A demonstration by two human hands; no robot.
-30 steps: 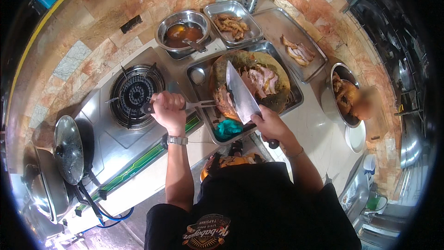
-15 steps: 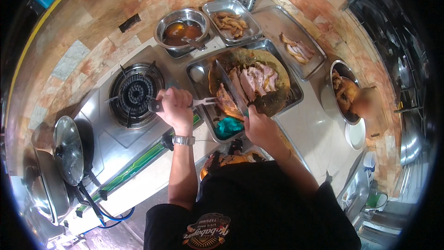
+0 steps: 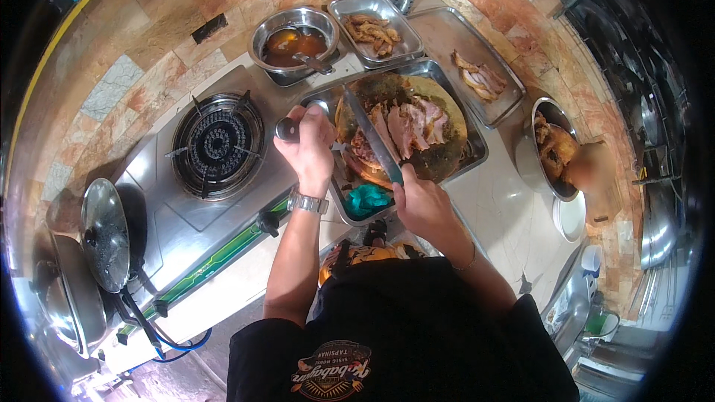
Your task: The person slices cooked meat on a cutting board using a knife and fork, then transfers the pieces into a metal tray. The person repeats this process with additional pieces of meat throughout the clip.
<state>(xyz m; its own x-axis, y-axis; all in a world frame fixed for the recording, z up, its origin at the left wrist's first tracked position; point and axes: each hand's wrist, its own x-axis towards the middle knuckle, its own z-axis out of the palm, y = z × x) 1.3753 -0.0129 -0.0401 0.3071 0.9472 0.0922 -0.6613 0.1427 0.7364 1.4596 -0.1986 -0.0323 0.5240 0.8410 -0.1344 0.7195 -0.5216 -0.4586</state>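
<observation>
My right hand point(image 3: 421, 205) grips a cleaver point(image 3: 372, 138). Its long blade lies across sliced roast meat point(image 3: 410, 123) on a round dark chopping board point(image 3: 450, 145). The board sits inside a steel tray point(image 3: 479, 155). My left hand point(image 3: 309, 150), with a watch on its wrist, is closed on a black-handled fork point(image 3: 287, 129). The fork's metal end reaches toward the meat at the board's left edge, and its tip is hidden behind the hand and the meat.
A gas burner point(image 3: 216, 145) is left of the tray and a teal cloth point(image 3: 369, 198) lies at its near corner. Behind are a bowl of brown sauce point(image 3: 294, 41), a tray of fried pieces point(image 3: 376, 26) and a flat tray point(image 3: 477, 78). A pot of chicken point(image 3: 555, 152) is right, a lidded pan point(image 3: 104, 234) far left.
The cleaver was held up with its broad side showing; it has come down onto the sliced meat. My left hand has shifted toward the board with the fork.
</observation>
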